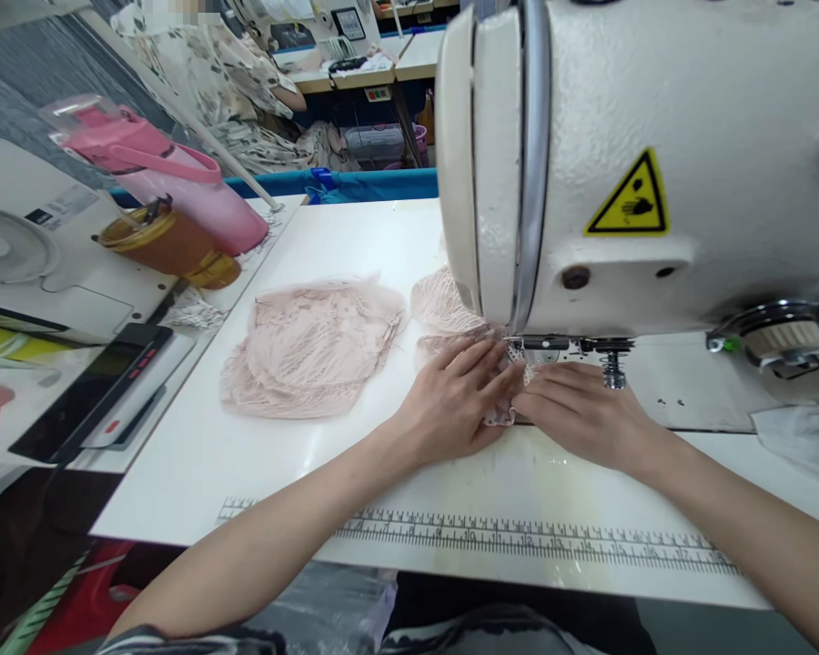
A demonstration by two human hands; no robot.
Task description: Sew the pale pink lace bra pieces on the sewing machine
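A piece of pale pink lace fabric (445, 303) lies partly under the head of a white sewing machine (621, 109). My left hand (454, 396) rests on this lace just left of the needle area, its fingers bent over the cloth and a patterned edge showing beside the thumb. Close by on the right, my right hand (580, 409) has its fingers together, pinching the lace edge by the presser foot; its fingertips are partly hidden. Left of my hands a stack of pink lace pieces (314, 350) lies flat on the white table (355, 464).
A printed ruler scale (491, 537) runs along the table's front edge. To the left are a pink bottle (184, 182), a brown cup (170, 246) and a black device (96, 391). White cloth (805, 446) lies at right. A person in floral clothing (197, 73) sits beyond.
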